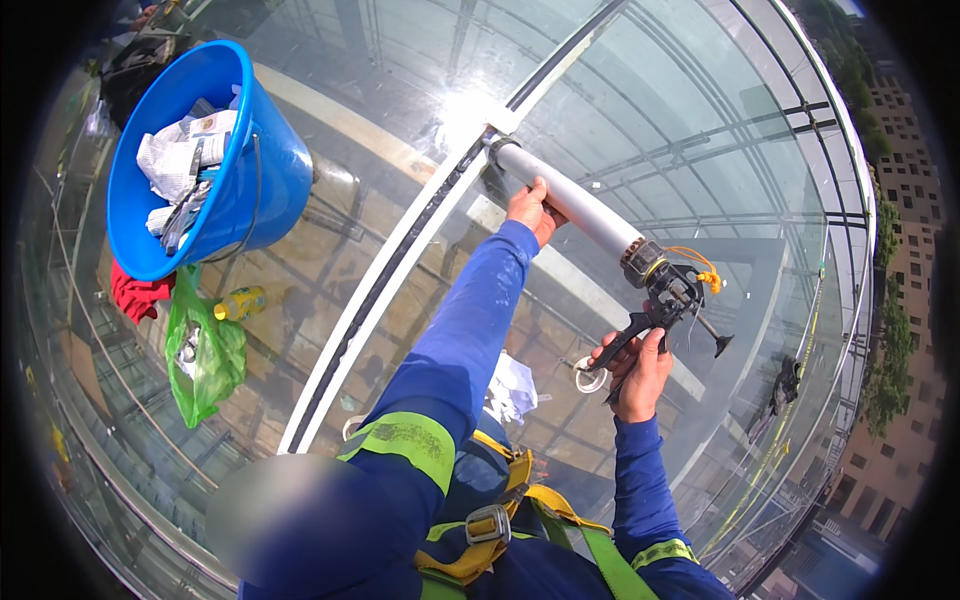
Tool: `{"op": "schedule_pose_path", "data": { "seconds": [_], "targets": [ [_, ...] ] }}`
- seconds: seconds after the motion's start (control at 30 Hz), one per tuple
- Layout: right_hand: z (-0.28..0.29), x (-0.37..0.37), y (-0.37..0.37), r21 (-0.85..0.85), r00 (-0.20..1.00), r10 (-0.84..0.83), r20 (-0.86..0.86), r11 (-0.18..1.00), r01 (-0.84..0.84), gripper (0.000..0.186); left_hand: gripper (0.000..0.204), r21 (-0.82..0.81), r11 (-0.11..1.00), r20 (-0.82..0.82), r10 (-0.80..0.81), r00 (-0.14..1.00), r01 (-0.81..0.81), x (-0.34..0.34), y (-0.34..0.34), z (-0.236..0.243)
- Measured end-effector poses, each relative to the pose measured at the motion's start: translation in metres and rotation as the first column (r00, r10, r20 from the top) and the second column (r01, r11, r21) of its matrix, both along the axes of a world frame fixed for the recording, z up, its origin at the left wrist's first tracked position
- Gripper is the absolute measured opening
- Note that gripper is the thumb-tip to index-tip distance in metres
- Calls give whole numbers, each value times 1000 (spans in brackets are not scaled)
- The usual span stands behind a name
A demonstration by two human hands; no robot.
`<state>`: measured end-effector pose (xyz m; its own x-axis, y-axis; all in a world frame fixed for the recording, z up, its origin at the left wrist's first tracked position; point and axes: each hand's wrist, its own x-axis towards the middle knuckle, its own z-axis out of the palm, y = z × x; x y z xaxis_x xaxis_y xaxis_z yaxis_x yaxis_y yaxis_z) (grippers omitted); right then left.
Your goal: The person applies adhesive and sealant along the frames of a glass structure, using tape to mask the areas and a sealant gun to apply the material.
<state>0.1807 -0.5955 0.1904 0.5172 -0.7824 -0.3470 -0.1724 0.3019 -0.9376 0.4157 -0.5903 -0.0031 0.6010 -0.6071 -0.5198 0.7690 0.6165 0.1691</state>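
I hold a caulking gun (600, 215) with a long silver barrel, slanting from upper left to lower right. My left hand (537, 210) is closed around the barrel from below, near its front. My right hand (640, 378) grips the black handle and trigger at the rear; an orange cord hangs from that end. The nozzle end meets a joint between glass panels, where a dark bead (403, 268) runs between two white tape strips. Sun glare partly washes out the spot at the tip.
A blue bucket (282, 165) stuffed with crumpled newspaper stands at the left. Beside it lie a red cloth (137, 293), a green plastic bag (215, 350) and a yellow bottle (240, 303). Crumpled white paper (513, 388) and a white tape roll (590, 375) rest on the glass near me.
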Motion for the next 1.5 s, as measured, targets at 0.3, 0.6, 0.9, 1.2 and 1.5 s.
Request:
{"op": "schedule_pose_path", "data": {
  "seconds": [0.3, 0.6, 0.9, 1.2, 1.5],
  "targets": [
    [7, -14, -7, 7, 983, 141, -117, 990, -142, 63, 38, 21, 999, -30, 33, 999, -32, -11, 8, 11],
    [13, -34, -15, 11, 960, 176, -219, 984, -178, 64, 41, -1, 1000, -10, 19, 1000, -19, -23, 19, -3],
    [9, -55, -18, 145, 986, 162, -39, 977, -155, 65, 35, 76, 997, -62, 23, 998, -18, -41, 31, 10],
    [28, -37, 12, 225, 996, 32, -87, 974, -12, 66, 36, 106, 994, -83, 50, 995, -41, -53, 47, 16],
    [23, -77, -3, 213, 958, 246, -149, 954, -212, 65, 35, 118, 991, -74, 66, 995, -57, -76, 63, 12]
  ]
}}
